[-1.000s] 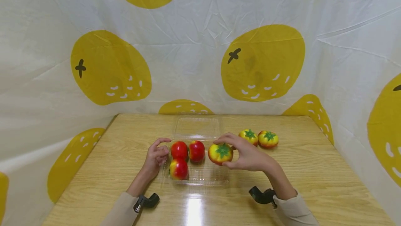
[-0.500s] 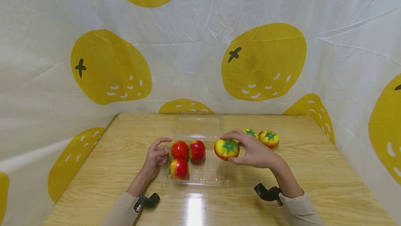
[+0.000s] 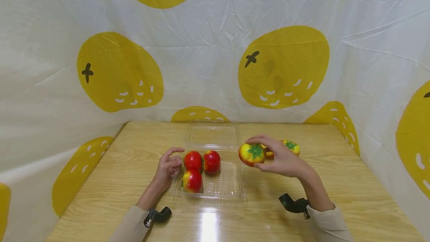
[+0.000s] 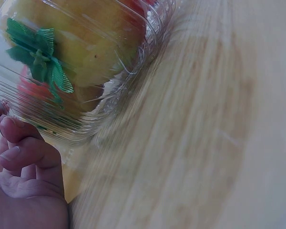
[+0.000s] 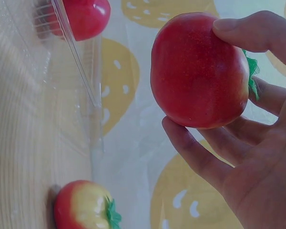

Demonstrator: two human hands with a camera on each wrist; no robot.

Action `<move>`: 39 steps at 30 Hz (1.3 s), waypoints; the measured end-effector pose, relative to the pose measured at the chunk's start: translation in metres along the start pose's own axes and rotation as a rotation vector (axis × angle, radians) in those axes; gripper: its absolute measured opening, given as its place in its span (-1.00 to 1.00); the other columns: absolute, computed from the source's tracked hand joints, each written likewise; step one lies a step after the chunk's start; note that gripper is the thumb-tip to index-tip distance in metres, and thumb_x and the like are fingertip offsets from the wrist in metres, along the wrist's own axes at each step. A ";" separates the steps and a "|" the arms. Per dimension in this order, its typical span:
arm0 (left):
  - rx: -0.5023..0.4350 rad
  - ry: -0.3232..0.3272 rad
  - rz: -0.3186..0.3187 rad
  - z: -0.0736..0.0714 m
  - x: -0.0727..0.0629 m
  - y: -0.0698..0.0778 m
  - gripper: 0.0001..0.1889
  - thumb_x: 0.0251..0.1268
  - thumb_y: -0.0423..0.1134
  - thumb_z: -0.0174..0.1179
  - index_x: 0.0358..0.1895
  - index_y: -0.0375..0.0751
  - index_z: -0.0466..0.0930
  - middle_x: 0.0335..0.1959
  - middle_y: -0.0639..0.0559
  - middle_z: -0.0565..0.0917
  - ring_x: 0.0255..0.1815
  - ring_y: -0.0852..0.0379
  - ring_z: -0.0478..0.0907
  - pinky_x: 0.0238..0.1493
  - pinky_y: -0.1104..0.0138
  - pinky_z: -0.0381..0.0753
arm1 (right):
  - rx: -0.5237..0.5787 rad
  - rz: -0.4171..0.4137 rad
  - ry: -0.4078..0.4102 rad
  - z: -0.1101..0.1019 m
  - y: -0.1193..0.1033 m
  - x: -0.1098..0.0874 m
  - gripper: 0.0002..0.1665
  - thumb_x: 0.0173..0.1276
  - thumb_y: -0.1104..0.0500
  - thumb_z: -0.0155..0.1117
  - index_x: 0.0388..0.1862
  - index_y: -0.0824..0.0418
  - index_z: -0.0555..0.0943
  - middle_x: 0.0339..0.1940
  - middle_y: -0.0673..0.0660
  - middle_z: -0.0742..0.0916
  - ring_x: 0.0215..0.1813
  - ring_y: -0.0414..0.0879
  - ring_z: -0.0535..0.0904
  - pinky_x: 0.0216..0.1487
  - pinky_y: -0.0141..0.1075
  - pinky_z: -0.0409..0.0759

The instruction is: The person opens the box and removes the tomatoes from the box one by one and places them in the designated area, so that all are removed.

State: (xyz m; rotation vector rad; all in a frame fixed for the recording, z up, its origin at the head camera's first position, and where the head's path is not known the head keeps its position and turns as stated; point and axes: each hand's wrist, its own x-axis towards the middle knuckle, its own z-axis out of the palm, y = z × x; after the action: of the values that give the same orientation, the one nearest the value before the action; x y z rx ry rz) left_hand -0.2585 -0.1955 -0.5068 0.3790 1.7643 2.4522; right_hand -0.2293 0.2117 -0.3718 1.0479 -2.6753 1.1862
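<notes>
My right hand (image 3: 282, 158) holds a toy tomato (image 3: 252, 155) between thumb and fingers, above the table at the right edge of a clear plastic clamshell container (image 3: 226, 193). Its green star-shaped leaf faces up in the head view; the right wrist view shows the tomato's (image 5: 198, 71) red underside. My left hand (image 3: 165, 169) is at the container's left side, fingers bent; in the left wrist view its fingertips pinch the rim of the clear wall (image 4: 86, 119). Inside sit three red tomatoes (image 3: 193, 161), two at the back and one at front left.
The container's open lid (image 3: 212, 136) lies flat behind it. Another tomato (image 3: 291, 146) rests on the wooden table (image 3: 336, 182) to the right, with one more partly hidden behind my right hand. A curtain (image 3: 201, 78) with yellow fruit prints surrounds the table.
My right hand has carried the tomato right and slightly back, from over the container's right part to its right edge, now covering much of one table tomato. The left hand has stayed put.
</notes>
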 end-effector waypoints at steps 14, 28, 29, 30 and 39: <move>-0.003 -0.019 0.007 -0.001 0.000 -0.001 -0.68 0.42 -0.51 -0.05 0.16 -0.23 0.44 -0.57 0.20 0.59 -0.70 0.29 0.30 -0.68 0.31 -0.01 | 0.017 -0.039 0.037 -0.017 0.009 -0.010 -0.31 0.23 0.29 0.53 0.35 0.14 0.53 0.29 0.18 0.63 0.13 -0.25 0.53 0.02 -0.30 0.67; 0.001 -0.019 0.004 -0.002 -0.002 -0.002 -0.67 0.42 -0.52 -0.06 0.15 -0.19 0.46 -0.56 0.20 0.60 -0.71 0.31 0.30 -0.70 0.35 0.01 | 0.010 -0.013 0.080 -0.029 0.013 -0.019 -0.30 0.23 0.30 0.53 0.36 0.16 0.53 0.25 0.18 0.68 0.11 -0.32 0.55 0.10 -0.42 0.63; 0.003 -0.019 0.001 -0.002 -0.002 -0.002 -0.67 0.42 -0.52 -0.06 0.16 -0.19 0.46 -0.56 0.20 0.60 -0.71 0.31 0.30 -0.70 0.36 0.02 | 0.006 -0.007 0.083 -0.030 0.013 -0.019 -0.29 0.23 0.30 0.52 0.36 0.16 0.53 0.25 0.18 0.68 0.11 -0.33 0.55 0.10 -0.42 0.63; 0.005 -0.019 0.000 -0.002 -0.002 -0.002 -0.67 0.42 -0.51 -0.07 0.16 -0.19 0.46 -0.56 0.20 0.60 -0.71 0.31 0.30 -0.70 0.37 0.03 | 0.003 -0.002 0.085 -0.031 0.014 -0.020 -0.29 0.23 0.30 0.52 0.37 0.16 0.53 0.25 0.18 0.68 0.11 -0.33 0.55 0.10 -0.42 0.63; 0.003 -0.011 0.004 -0.002 -0.002 -0.002 -0.65 0.41 -0.53 -0.08 0.14 -0.14 0.48 -0.56 0.20 0.60 -0.70 0.33 0.32 -0.67 0.27 -0.06 | 0.008 0.006 0.094 -0.036 0.016 -0.022 -0.29 0.23 0.31 0.52 0.37 0.16 0.53 0.25 0.18 0.67 0.08 -0.33 0.56 0.05 -0.46 0.64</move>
State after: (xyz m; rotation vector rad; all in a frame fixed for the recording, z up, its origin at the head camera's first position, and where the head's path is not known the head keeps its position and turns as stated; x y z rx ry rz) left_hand -0.2576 -0.1970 -0.5099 0.3951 1.7649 2.4458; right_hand -0.2303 0.2558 -0.3633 0.9607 -2.6067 1.2166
